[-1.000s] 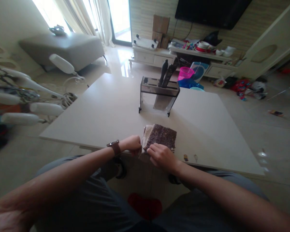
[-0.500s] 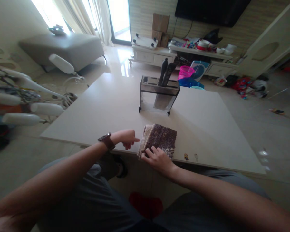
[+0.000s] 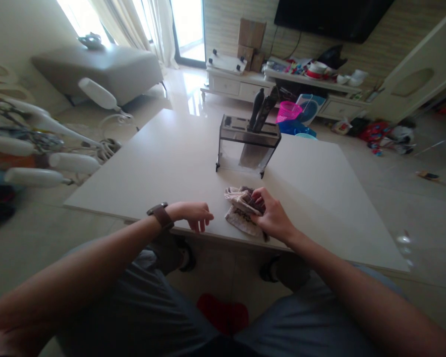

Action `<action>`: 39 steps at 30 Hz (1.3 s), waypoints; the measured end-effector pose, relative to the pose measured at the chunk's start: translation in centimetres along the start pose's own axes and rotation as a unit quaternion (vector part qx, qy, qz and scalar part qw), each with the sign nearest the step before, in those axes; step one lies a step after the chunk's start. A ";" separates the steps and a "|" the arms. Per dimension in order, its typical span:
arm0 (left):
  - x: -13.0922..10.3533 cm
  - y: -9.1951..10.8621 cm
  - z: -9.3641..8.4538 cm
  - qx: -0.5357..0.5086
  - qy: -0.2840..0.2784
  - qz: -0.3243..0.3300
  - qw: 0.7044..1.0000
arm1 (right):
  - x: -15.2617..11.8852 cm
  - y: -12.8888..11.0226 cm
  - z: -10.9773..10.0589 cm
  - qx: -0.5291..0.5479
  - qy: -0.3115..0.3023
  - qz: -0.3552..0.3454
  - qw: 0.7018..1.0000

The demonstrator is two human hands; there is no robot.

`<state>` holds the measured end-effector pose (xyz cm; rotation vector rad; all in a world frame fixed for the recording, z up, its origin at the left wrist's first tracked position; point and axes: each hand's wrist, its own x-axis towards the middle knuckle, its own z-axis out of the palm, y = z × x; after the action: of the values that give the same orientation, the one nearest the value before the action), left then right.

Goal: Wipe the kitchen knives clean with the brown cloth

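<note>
My right hand [image 3: 273, 214] is closed on a brown and cream towel [image 3: 241, 220], bunching its upper part between thumb and fingers. The towel is crumpled, and its lower cream part with a dark pattern lies on the white table [image 3: 163, 163]. My left hand [image 3: 195, 213], with a brown-strapped watch at the wrist, holds nothing. It hangs over the table's near edge, left of the towel and apart from it, fingers loosely bent and parted. Beyond the towel stands a clear-sided knife block [image 3: 249, 131] with black-handled knives [image 3: 262, 109] in it.
White lamp-like arms [image 3: 74, 162] with cables crowd the table's left side. Behind the table are a pink basket [image 3: 288, 111], a blue tub [image 3: 292, 127] and a low white cabinet [image 3: 225, 87]. My legs are beneath the near edge.
My right hand has moved up and right, gripping the towel, which has gone from folded flat to bunched. Two small items at the near edge are now hidden. My left fingers have loosened.
</note>
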<state>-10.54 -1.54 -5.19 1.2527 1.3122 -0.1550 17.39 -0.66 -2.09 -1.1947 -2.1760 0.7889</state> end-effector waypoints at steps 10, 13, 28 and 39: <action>3.9 1.6 5.8 -0.026 0.236 0.107 0.965 | 0.2 0.2 0.1 0.017 0.007 0.004 1.000; 4.4 2.3 6.8 0.003 0.261 0.131 0.956 | 0.1 0.0 0.5 0.006 0.009 -0.003 1.000; -1.1 6.6 3.4 -0.354 0.243 0.279 0.859 | 1.5 -0.3 -3.7 0.116 0.303 0.046 0.945; -3.1 9.2 4.5 -0.386 0.218 0.327 0.835 | 0.1 -3.6 -1.0 0.084 0.188 -0.010 0.978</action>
<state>-2.35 -2.86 1.59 0.9608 1.0519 1.1090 15.97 -1.95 1.14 -1.1302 -1.7745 0.6617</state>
